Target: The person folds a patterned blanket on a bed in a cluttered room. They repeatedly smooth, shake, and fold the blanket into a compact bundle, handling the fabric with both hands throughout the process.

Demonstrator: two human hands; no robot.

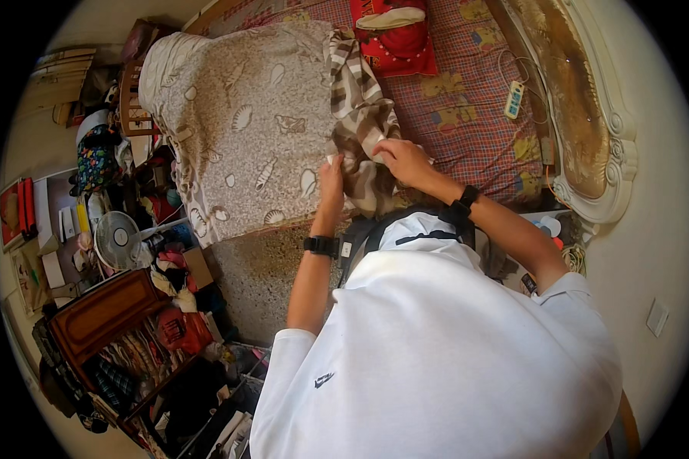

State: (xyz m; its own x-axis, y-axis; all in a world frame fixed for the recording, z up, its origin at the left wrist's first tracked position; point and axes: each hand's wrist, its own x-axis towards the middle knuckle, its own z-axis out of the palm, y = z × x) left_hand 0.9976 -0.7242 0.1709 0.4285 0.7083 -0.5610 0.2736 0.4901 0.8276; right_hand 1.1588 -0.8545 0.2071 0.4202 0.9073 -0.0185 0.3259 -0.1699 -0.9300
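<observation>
A beige blanket point(252, 126) with a printed shell pattern is spread over the bed. Along its right side lies a rumpled strip of brown-and-cream checked cloth point(369, 117); whether this is the blanket's turned-over underside or a separate piece, I cannot tell. My left hand point(331, 182) pinches fabric where the shell print meets the checks, near the bed's front edge. To its right, my right hand point(406, 163) grips the checked cloth from above, fingers bent into the folds. Both hands are a short way apart, in front of my body.
A plaid sheet point(465, 137) covers the mattress, with a red pillow point(395, 43) and a power strip point(514, 100) on it. An ornate headboard point(594, 115) stands at the right. At the left are a fan point(117, 240), an opened wooden cabinet point(112, 310) and piled clothes.
</observation>
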